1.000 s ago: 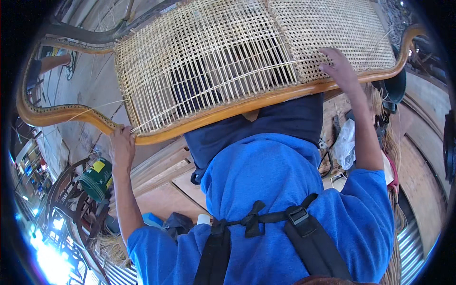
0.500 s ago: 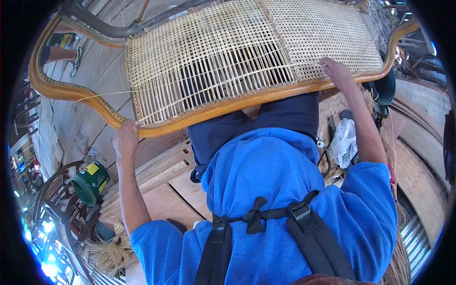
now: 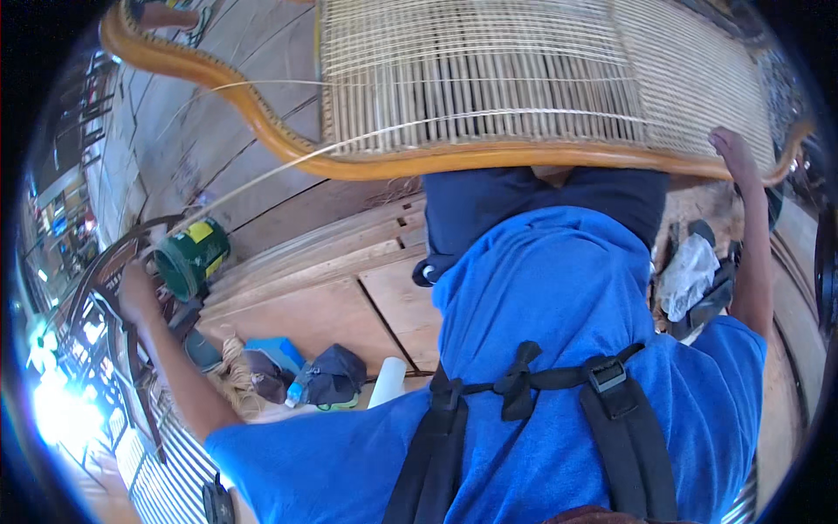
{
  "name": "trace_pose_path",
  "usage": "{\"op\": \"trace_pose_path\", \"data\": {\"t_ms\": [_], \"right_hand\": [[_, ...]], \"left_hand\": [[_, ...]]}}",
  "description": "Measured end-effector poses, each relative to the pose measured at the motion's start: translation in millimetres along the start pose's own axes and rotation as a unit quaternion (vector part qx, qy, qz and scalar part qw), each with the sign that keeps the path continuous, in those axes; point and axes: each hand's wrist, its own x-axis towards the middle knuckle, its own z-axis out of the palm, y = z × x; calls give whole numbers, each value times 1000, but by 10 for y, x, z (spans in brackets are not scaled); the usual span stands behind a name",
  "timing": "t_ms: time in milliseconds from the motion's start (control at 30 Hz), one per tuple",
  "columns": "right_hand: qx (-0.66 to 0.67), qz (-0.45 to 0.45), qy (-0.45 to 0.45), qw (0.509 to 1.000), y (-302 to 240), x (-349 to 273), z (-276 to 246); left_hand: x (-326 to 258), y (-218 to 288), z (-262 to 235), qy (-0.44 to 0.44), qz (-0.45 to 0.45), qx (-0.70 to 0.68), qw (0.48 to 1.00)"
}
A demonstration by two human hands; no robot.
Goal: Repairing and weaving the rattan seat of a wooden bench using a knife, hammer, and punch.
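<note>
The person's right hand is raised at the end of a nearly straight arm, palm laid on the right end of the curved wooden frame of one woven cane panel. Its fingers lie over the rail's top, so the grip is wrapped on the frame's edge; how tightly it is pressed cannot be told. The left hand is flung far out to the left and low, arm stretched away from the body, well apart from the panel. It appears closed into a fist beside a dark curved chair frame, but the fisheye bend and glare make it unclear whether the grip pinches anything.

The cane panel lies across the top of the view, in front of the person's lap, its frame sweeping in one long curve up toward the upper left. One loose cane strand runs from the panel's near rail down to the left, ending near the left hand.

On the wooden plank floor below: one green round can with a yellow label just right of the left hand, one blue flat thing, one dark bag, one white cylinder, and one crumpled pale cloth at the right, under the right forearm.
</note>
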Motion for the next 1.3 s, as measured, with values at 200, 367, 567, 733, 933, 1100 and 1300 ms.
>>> {"op": "trace_pose_path", "data": {"t_ms": [200,367,567,733,933,1100,1300], "right_hand": [[10,-34,-20,999,-272,252,394],[42,12,-53,998,-108,292,402],[1,-34,-56,998,-74,315,425],[-33,114,-58,991,1,145,151],[-65,-52,257,963,-589,383,-28],[-48,-229,325,916,-1277,617,5],[-70,-144,97,982,-1233,771,173]], "left_hand": [[-20,-1428,262,-33,-186,-45,981],[485,-1752,453,-22,-279,-8,960],[386,-2616,973,107,-194,-54,974],[296,-452,396,27,-167,64,983],[42,2383,-745,222,142,-424,866],[202,3137,-1302,175,205,-432,861],[615,3071,-1266,10,213,-395,894]]}}
